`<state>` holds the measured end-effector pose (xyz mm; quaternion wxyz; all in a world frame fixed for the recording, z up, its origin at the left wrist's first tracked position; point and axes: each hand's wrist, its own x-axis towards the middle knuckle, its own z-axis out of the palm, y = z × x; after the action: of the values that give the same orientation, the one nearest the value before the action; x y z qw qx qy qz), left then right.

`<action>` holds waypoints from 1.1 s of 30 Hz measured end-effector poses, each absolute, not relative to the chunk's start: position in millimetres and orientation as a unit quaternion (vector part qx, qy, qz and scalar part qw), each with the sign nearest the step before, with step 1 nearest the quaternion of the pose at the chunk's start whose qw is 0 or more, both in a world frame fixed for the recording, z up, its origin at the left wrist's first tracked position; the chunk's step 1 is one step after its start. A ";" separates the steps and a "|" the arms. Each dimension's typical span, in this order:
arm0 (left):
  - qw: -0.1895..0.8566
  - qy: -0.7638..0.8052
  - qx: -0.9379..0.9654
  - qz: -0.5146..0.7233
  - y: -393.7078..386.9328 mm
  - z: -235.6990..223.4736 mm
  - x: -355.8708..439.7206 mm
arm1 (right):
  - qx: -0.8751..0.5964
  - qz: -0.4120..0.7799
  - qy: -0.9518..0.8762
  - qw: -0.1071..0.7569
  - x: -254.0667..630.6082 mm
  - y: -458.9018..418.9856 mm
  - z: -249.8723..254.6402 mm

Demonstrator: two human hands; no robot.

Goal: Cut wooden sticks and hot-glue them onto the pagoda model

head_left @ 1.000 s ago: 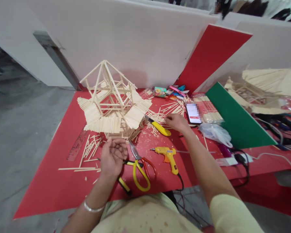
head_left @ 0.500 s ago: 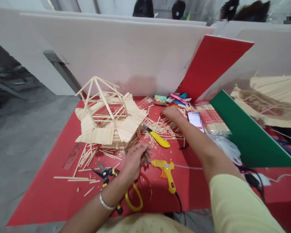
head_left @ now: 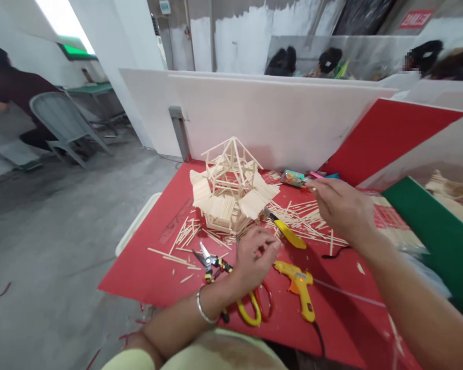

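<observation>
My left hand [head_left: 254,259] hovers over the red board, thumb and fingers curled together at the tips; whatever they may hold is too small to make out. Below it lie shears [head_left: 212,264] and scissors with yellow and red handles [head_left: 250,313]. A yellow glue gun [head_left: 303,293] rests just to its right. My right hand [head_left: 343,208] is raised above the loose sticks [head_left: 303,218], fingertips pinched, with a small pale bit barely visible at them. Behind my left hand stands a stick-built model [head_left: 231,192] with an open roof frame. A yellow cutter knife [head_left: 289,234] lies between.
White panels [head_left: 254,113] wall off the back, with a red panel [head_left: 393,139] leaning there. A green board [head_left: 440,236] and packed sticks [head_left: 393,218] occupy the right. A clear ruler [head_left: 173,223] lies left. A person [head_left: 19,97] sits by a grey chair [head_left: 67,123].
The view has swung left and up, so the table sits further right and lower. My right hand has lifted from the stick pile. My left hand stays near the glue gun's tip.
</observation>
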<state>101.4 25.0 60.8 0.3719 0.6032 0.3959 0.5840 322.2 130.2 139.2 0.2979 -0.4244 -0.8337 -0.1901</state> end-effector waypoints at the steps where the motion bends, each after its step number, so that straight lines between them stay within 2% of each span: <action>1: 0.329 0.383 0.621 0.600 20.2 68.4 95.5 | -0.410 -0.173 -0.841 0.309 307.5 106.3 151.1; 4: 0.299 0.366 0.618 0.628 5.0 84.3 77.5 | -0.412 -0.022 -0.829 0.377 254.7 40.3 173.1; 7: 0.437 0.351 0.552 0.617 -10.3 83.3 63.7 | -0.415 0.105 -0.779 0.459 207.0 4.6 164.8; 9: 0.550 0.345 0.475 0.594 -18.4 74.2 57.6 | -0.445 0.163 -0.740 0.477 187.0 -1.5 146.3; 11: 0.598 0.350 0.398 0.602 -23.7 62.9 52.8 | -0.469 0.200 -0.699 0.502 175.9 -2.3 124.4; 17: 0.647 0.356 0.274 0.616 -21.2 41.6 40.8 | -0.539 0.266 -0.650 0.465 160.3 -24.9 69.9; 21: 0.645 0.359 0.238 0.631 -12.3 34.1 41.3 | -0.541 0.375 -0.604 0.449 152.5 -36.4 46.5; 33: 0.700 0.379 0.151 0.586 24.4 38.8 38.1 | -0.518 0.526 -0.509 0.443 133.1 2.5 35.9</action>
<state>38.1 24.4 38.8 0.6999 0.1508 0.3794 0.5861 133.1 2.5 35.9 0.4428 -0.5181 -0.5089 0.5258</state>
